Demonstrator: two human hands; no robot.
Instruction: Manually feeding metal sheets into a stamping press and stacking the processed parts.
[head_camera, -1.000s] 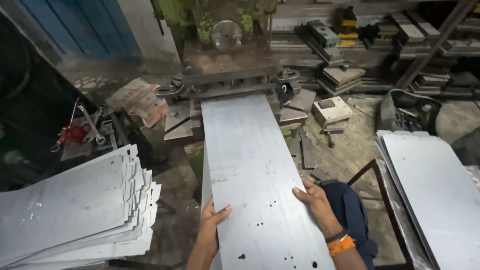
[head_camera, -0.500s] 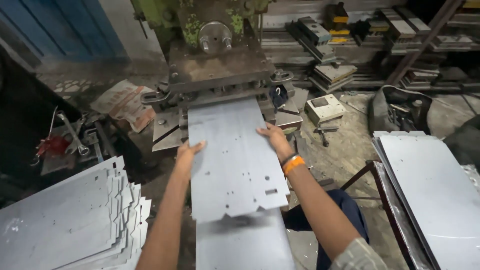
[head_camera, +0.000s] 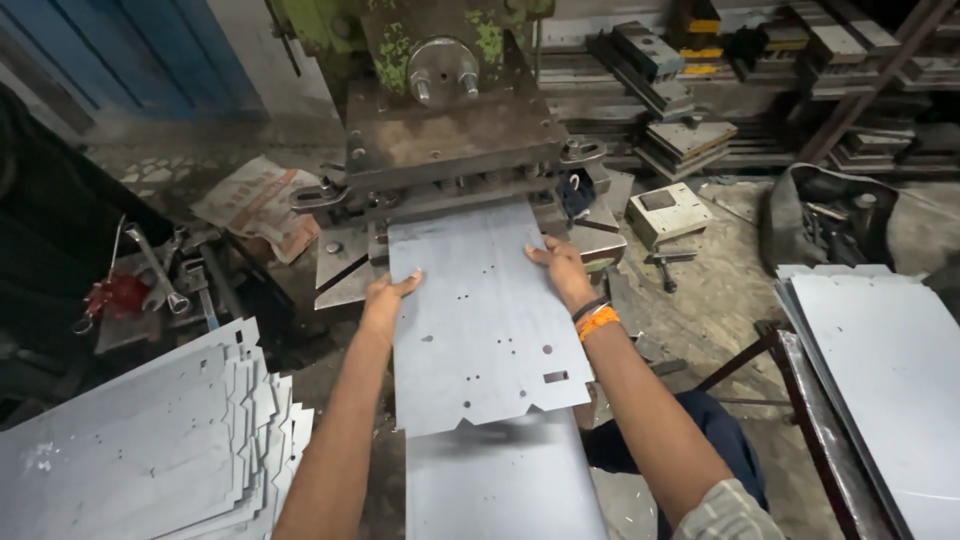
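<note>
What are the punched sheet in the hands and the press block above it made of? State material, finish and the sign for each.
Punched sheet: probably thin steel or aluminium, bare matte grey, with clean punched holes and notched edge. Press block: likely heavy steel or iron, dark, oily, worn brownish.

Dim workshop light, mostly from above and a bit in front of me. The punched metal sheet (head_camera: 480, 320) I hold picks up a soft grey sheen, no harsh glare. My left hand (head_camera: 385, 297) and right hand (head_camera: 560, 270) are evenly lit and fairly sharp. Far left edge of the frame falls into near black. The lower sheet (head_camera: 500, 480) at bottom centre looks smeared with motion blur. Upper right shelves are murky. Slight wide-angle stretch at corners.
</note>
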